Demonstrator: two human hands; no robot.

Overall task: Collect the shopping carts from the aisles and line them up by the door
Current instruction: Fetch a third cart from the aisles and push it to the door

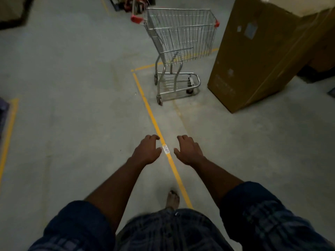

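Cart (181, 33) well ahead, untouched
Left grip (147, 150) and right grip (188, 151), loosely curled and empty, flank a yellow line (154, 122); cart stands beyond them, beside a box (253, 60)

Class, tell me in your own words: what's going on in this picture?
A person reaches both arms forward over a yellow floor line. The left hand and right hand hold nothing, fingers loosely curled. Ahead, untouched, stands an empty silver wire shopping cart with red corner caps, beside a tall brown cardboard box.
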